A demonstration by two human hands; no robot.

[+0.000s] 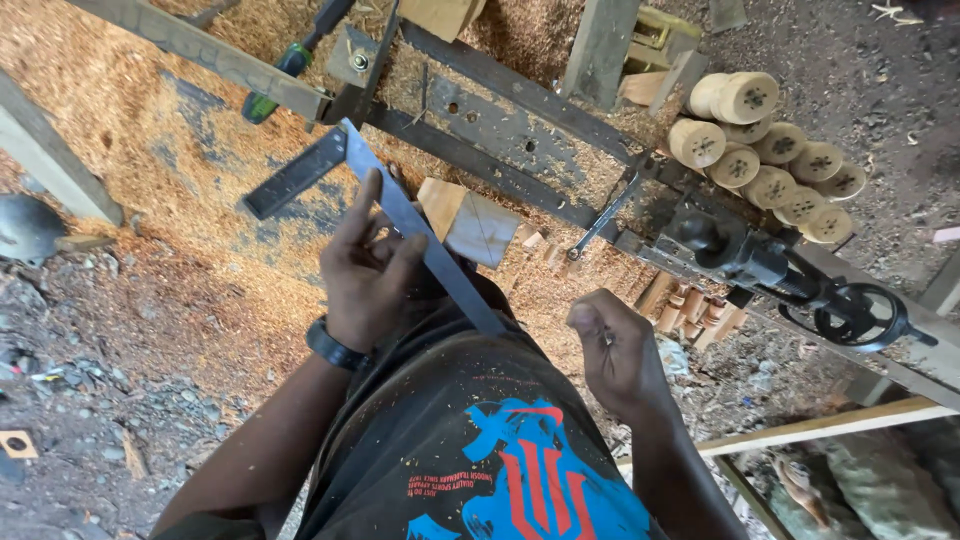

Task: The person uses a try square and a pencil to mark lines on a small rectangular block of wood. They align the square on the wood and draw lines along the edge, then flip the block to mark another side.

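Left hand (pixel 368 268) grips a metal square (pixel 400 215), its blade laid across a wood block (pixel 470 225) held against the lap. Right hand (pixel 612 350), apart, pinches a small pencil-like object. Lathe bed (pixel 520 130) and turned wooden pieces (pixel 770 150) lie beyond, over sawdust (pixel 110 110).

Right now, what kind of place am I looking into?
Most likely a woodturning workshop. Sawdust covers the ground, a lathe bed with a handwheel crosses the view, and turned wooden rounds are stacked beside it. The left hand holds a metal square on a wood block.

The left hand (pixel 365 275) hides part of the steel square (pixel 420 235).
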